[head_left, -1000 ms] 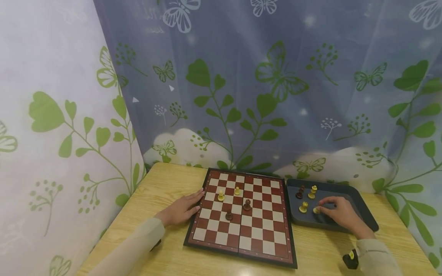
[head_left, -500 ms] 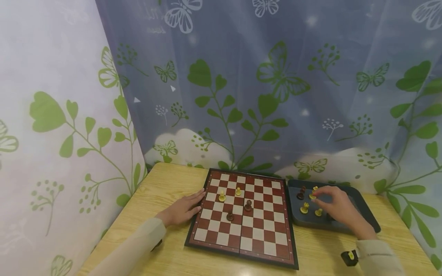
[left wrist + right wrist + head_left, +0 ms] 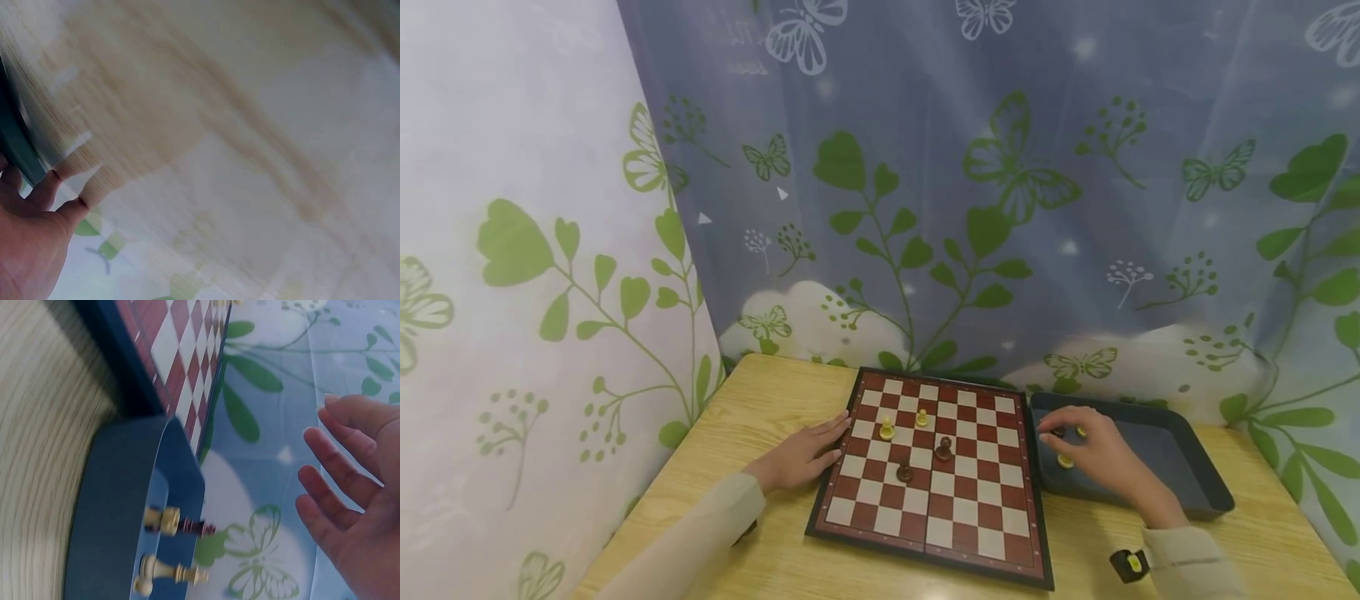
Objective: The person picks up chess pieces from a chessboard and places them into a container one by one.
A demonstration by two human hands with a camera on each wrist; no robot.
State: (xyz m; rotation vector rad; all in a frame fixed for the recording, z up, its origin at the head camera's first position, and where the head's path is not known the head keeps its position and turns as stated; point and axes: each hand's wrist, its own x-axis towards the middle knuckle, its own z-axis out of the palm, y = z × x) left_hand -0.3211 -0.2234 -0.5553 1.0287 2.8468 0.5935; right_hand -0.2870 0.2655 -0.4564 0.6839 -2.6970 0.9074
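Note:
My left hand lies with extended fingers against the left edge of the chessboard. Over the left part of the dark tray hovers my right hand, thumb and fingers apart. The right wrist view shows that hand holding nothing. Below it in the tray are a light rook, a dark chess piece and a tall light chess piece. On the board stand two light pieces, a larger one and a smaller one, and two dark pieces, one central, one nearer.
The tray sits close against the board's right side on a wooden table. Behind and to the left hang patterned cloths with butterflies and leaves. In the head view the right hand hides part of the tray's pieces.
My right hand has let go of a small light piece in the tray, then lifted and shifted left over the other pieces. The left hand stays at the board's edge.

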